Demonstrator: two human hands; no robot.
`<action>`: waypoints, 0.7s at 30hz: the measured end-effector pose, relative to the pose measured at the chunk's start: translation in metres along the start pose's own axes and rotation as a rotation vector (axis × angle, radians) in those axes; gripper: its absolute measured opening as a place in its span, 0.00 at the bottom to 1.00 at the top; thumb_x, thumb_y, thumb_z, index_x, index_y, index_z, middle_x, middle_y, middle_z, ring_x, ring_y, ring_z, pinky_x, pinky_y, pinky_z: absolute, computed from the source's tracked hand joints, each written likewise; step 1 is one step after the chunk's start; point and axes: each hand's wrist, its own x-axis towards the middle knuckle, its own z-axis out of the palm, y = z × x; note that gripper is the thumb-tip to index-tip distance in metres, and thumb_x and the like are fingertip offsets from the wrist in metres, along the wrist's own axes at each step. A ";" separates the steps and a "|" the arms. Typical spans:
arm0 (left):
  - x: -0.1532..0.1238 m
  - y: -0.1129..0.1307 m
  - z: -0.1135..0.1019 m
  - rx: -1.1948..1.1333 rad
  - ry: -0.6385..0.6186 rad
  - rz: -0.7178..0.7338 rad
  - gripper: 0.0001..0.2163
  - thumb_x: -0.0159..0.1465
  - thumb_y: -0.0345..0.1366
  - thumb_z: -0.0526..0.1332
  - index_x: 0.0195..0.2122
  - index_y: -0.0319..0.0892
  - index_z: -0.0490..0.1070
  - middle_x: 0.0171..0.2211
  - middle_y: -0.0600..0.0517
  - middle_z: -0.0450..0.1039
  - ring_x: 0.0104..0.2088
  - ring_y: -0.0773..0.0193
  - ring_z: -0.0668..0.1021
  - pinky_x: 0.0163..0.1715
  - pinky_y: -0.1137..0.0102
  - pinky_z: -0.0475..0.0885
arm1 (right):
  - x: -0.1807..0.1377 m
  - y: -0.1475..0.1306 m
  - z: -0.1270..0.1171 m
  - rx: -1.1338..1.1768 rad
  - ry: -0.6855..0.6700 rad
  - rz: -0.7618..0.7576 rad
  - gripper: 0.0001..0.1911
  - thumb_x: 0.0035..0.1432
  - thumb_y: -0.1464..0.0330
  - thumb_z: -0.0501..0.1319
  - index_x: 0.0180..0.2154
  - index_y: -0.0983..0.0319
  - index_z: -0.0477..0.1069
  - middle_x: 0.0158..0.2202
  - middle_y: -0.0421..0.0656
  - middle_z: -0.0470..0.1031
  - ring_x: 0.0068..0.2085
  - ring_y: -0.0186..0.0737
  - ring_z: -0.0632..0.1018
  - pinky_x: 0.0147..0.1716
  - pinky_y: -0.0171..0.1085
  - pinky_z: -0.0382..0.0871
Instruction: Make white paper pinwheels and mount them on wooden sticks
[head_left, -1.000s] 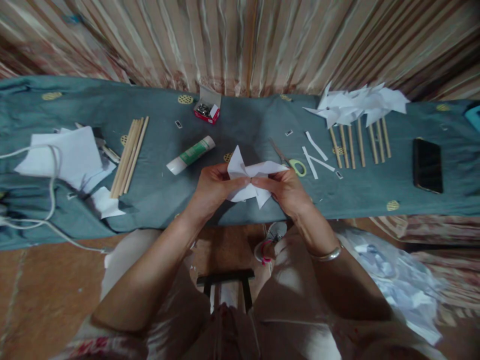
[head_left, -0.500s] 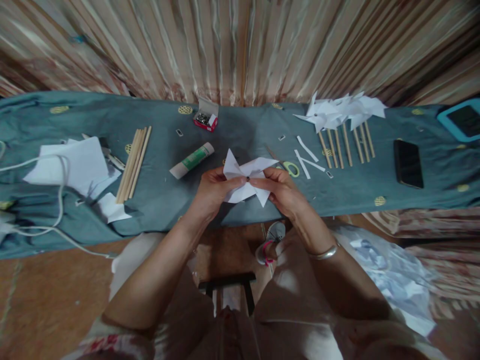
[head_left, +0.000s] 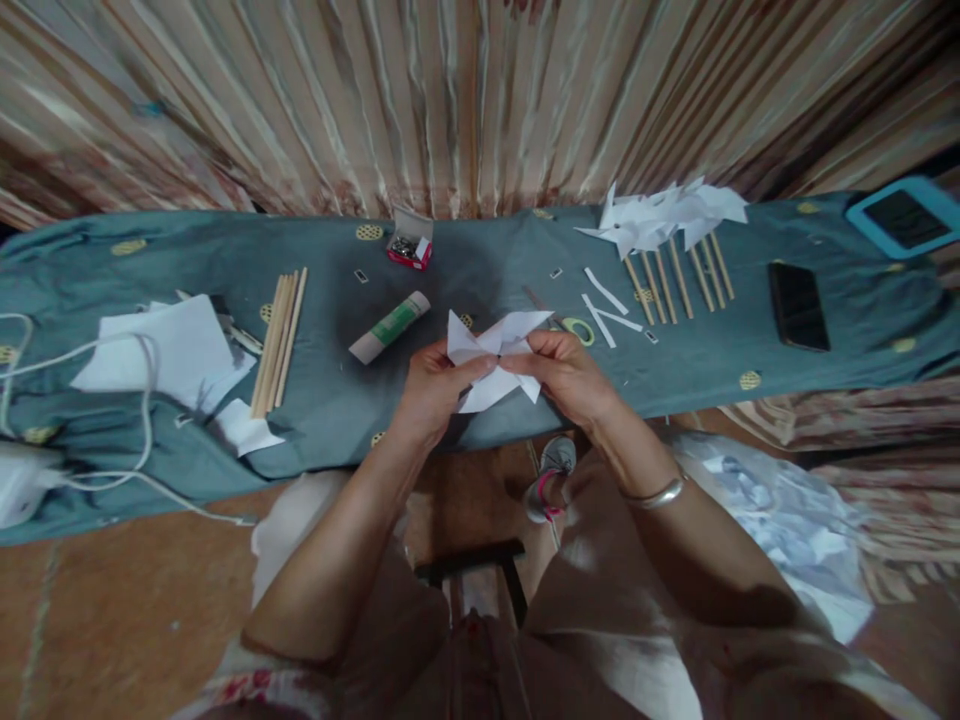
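Pinwheel [head_left: 495, 360] of white paper is pinched at its middle by both hands, left hand [head_left: 431, 385] and right hand [head_left: 566, 375] (thumbs meeting), above the table's [head_left: 337, 400] near edge. Just left of it lies a glue stick [head_left: 390, 327]; right, scissors [head_left: 574, 328].

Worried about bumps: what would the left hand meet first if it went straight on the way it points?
The left hand pinches the paper pinwheel; straight on, it would probably meet the right hand first, their fingertips almost touching.
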 end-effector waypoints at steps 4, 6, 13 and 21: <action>-0.001 0.001 0.001 -0.034 -0.002 0.000 0.12 0.40 0.36 0.77 0.22 0.39 0.76 0.20 0.56 0.75 0.20 0.71 0.72 0.25 0.74 0.67 | -0.004 -0.006 0.002 0.022 -0.032 -0.006 0.14 0.36 0.63 0.77 0.25 0.61 0.77 0.23 0.35 0.78 0.26 0.30 0.74 0.30 0.31 0.67; -0.001 0.001 0.002 -0.063 0.004 -0.006 0.13 0.39 0.36 0.77 0.22 0.39 0.76 0.19 0.56 0.75 0.20 0.72 0.71 0.25 0.74 0.67 | -0.007 -0.010 0.003 0.033 -0.032 0.002 0.12 0.39 0.64 0.75 0.26 0.61 0.77 0.23 0.35 0.77 0.26 0.29 0.74 0.29 0.30 0.66; -0.002 -0.004 0.009 -0.139 0.038 -0.038 0.16 0.35 0.34 0.78 0.26 0.39 0.80 0.23 0.54 0.79 0.22 0.69 0.75 0.25 0.74 0.68 | -0.012 -0.010 0.002 0.033 0.037 0.043 0.13 0.38 0.63 0.75 0.26 0.61 0.77 0.23 0.35 0.77 0.24 0.30 0.73 0.26 0.31 0.65; -0.002 -0.011 0.012 -0.111 0.057 -0.055 0.17 0.36 0.34 0.77 0.28 0.38 0.79 0.24 0.54 0.79 0.23 0.68 0.76 0.27 0.72 0.69 | -0.014 0.000 -0.004 0.016 0.007 0.001 0.17 0.39 0.57 0.76 0.27 0.61 0.76 0.24 0.36 0.78 0.27 0.32 0.75 0.28 0.32 0.67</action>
